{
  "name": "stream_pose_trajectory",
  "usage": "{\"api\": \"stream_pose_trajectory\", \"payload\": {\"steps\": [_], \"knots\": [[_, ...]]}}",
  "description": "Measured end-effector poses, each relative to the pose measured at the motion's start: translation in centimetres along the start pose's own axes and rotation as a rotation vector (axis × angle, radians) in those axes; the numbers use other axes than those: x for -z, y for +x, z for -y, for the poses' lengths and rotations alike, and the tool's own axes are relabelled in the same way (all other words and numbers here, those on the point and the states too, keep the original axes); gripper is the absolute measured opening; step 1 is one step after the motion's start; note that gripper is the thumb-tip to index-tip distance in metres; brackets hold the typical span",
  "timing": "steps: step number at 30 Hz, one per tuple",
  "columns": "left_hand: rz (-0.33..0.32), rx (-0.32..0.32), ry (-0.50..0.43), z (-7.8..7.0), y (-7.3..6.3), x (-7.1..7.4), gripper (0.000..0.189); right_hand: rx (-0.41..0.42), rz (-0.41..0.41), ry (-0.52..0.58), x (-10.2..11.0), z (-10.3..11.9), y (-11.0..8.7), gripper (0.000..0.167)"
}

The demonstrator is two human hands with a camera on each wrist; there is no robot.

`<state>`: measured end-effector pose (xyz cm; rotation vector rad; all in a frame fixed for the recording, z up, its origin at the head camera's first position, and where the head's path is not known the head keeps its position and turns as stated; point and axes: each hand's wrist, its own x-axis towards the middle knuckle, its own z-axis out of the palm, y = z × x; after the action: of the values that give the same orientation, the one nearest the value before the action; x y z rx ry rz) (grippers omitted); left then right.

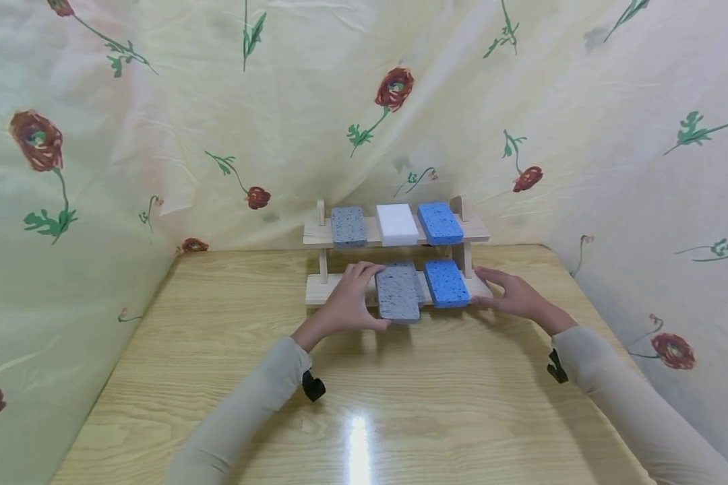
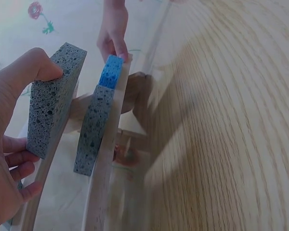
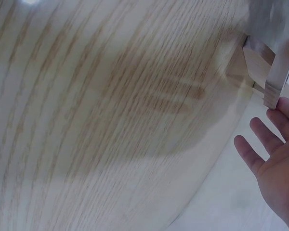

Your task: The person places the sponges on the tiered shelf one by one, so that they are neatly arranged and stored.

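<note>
In the head view my left hand (image 1: 348, 300) holds a grey speckled sponge (image 1: 398, 293) between thumb and fingers, tilted in front of the lower shelf. Behind it, partly hidden, another grey sponge (image 1: 420, 291) rests on that shelf, beside a blue sponge (image 1: 447, 283). The left wrist view shows the held sponge (image 2: 58, 96) apart from the grey one (image 2: 94, 130) on the shelf board. My right hand (image 1: 516, 295) grips the right end of the two-tier wooden rack's (image 1: 479, 288) lower shelf, thumb in front and fingers behind; the right wrist view shows its other fingers extended.
On the upper shelf stand a grey sponge (image 1: 348, 225), a white sponge (image 1: 397, 224) and a blue sponge (image 1: 439, 223). The rack sits near the back of the wood-grain table (image 1: 412, 397). Flower-patterned cloth (image 1: 303, 135) hangs close behind and at both sides.
</note>
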<state>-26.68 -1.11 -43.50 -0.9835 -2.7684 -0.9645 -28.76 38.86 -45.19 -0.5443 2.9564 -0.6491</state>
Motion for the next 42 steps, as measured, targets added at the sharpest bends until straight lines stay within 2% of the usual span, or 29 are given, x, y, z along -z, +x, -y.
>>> {"api": "stream_pose_trajectory", "payload": {"steps": [12, 23, 33, 42], "knots": [[-0.025, 0.035, 0.006, 1.5, -0.7, 0.5, 0.109, 0.007, -0.003, 0.011, -0.1, -0.2, 0.0, 0.083], [-0.065, 0.034, 0.01, 2.6, -1.0, 1.0, 0.109, 0.014, -0.006, 0.014, -0.1, 0.0, 0.0, 0.083], [-0.054, 0.064, 0.017, 3.7, -1.5, 1.6, 0.109, 0.019, -0.008, 0.007, -0.3, -0.4, 0.0, 0.082], [-0.072, 0.081, 0.012, 4.6, -1.8, 1.8, 0.108, 0.014, -0.002, 0.017, -0.1, -0.2, -0.1, 0.083]]}}
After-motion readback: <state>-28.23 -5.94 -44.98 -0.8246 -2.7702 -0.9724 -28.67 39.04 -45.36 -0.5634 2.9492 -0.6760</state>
